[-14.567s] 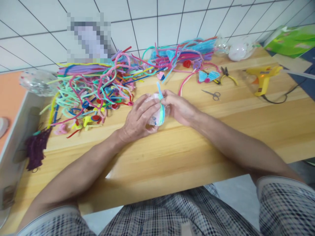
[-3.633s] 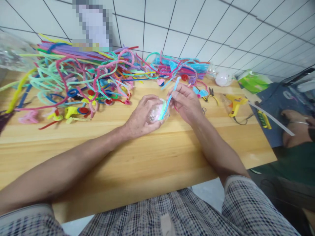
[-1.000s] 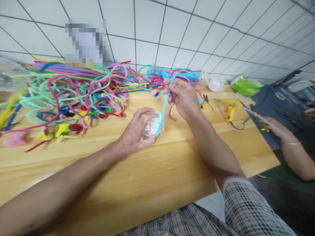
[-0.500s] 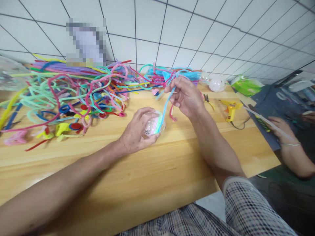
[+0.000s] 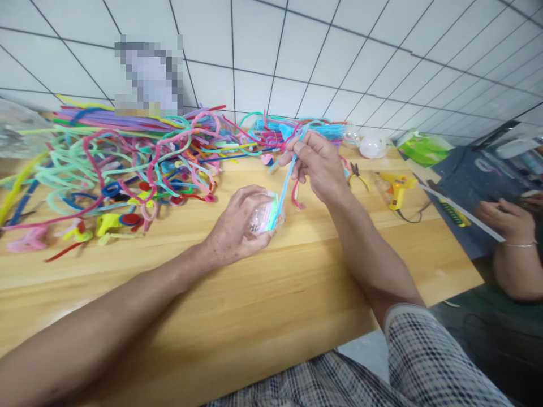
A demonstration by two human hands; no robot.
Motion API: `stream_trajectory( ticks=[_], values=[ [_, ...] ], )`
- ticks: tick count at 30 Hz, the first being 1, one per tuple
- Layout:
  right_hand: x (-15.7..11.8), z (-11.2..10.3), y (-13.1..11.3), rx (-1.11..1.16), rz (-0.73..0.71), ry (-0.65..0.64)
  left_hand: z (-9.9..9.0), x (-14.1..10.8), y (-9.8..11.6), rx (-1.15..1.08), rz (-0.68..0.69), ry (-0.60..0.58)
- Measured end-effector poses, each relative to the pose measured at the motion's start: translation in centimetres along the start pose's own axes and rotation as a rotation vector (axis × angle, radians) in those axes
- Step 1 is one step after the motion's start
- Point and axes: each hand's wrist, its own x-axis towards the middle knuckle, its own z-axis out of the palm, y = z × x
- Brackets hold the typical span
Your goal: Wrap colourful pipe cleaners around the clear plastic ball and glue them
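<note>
My left hand (image 5: 237, 226) is closed around a clear plastic ball (image 5: 255, 221) just above the table. Bands of pink, white, green and blue pipe cleaner wrap the ball's right side. From that side a light blue pipe cleaner (image 5: 287, 185) runs up to my right hand (image 5: 316, 164), which pinches it between thumb and fingers. The part beyond the fingers overlaps the blue bundle behind, so its end is hard to make out. Below my right hand lies a curled pink pipe cleaner (image 5: 296, 198).
A tangle of coloured pipe cleaners (image 5: 127, 152) covers the table's back left. Pliers (image 5: 358, 176), a yellow glue gun (image 5: 396, 186) and clear balls (image 5: 373, 146) lie to the right. A green packet (image 5: 424, 148) sits farther back. Another person's hand (image 5: 507, 217) is at far right.
My right hand has shifted slightly left, its fingers closing more on the blue pipe cleaner. My left hand and the ball stay put. The other person's hand has moved right.
</note>
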Motion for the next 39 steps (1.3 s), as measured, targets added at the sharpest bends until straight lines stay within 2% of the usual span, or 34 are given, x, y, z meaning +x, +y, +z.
stream_trajectory(
  ticks=[3, 12, 18, 26, 29, 34, 39],
  values=[
    [-0.2, 0.3, 0.0, -0.019, -0.026, 0.018, -0.1, 0.0, 0.0, 0.008, 0.002, -0.006],
    [-0.5, 0.5, -0.5, 0.062, 0.039, -0.131, -0.2, 0.2, 0.2, 0.011, 0.013, -0.010],
    [-0.5, 0.5, -0.3, 0.054, 0.013, -0.132, 0.0, 0.1, 0.1, 0.009, 0.007, -0.004],
    [-0.2, 0.1, -0.6, 0.087, 0.062, -0.113, -0.2, 0.1, -0.1, -0.020, -0.022, 0.008],
    [-0.5, 0.4, -0.5, 0.099, 0.102, -0.137, -0.2, 0.0, -0.3, -0.032, -0.020, 0.001],
    [-1.5, 1.4, 0.0, 0.100, 0.159, -0.264, 0.0, 0.1, -1.1, -0.022, -0.032, 0.041],
    [-1.6, 1.9, 0.8, 0.132, 0.139, -0.245, -0.2, 0.2, -1.5, -0.013, -0.049, 0.042]
  ],
)
